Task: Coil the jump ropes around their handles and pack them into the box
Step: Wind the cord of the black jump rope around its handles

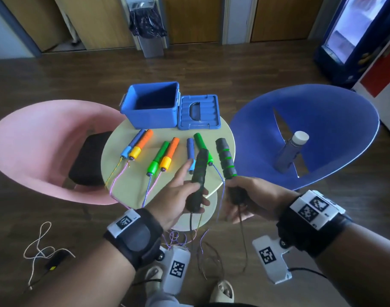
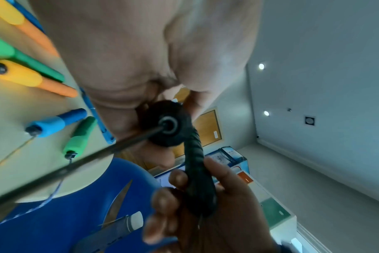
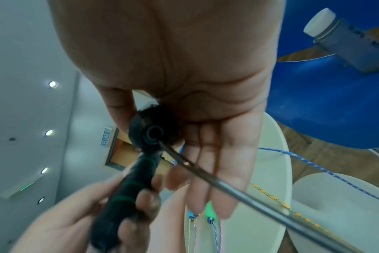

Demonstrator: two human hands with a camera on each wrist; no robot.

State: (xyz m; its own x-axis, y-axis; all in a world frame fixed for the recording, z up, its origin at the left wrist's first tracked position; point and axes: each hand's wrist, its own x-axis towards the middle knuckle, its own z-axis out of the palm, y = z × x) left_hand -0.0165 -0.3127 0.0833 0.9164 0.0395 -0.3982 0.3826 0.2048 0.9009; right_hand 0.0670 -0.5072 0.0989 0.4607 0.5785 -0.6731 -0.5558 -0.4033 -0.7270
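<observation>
Over the near edge of the round table, each hand holds one black foam handle with green rings. My left hand grips the left black handle near its cord end, index finger stretched out; the handle's end cap shows under my palm. My right hand grips the right black handle at its base, its cap between thumb and fingers. The black cord hangs from both handles toward the floor. The open blue box stands at the table's far side, its lid beside it.
Orange, blue and green handles lie in pairs on the table, their thin ropes trailing over the near edge to the floor. A pink chair stands left. A blue chair with a bottle stands right.
</observation>
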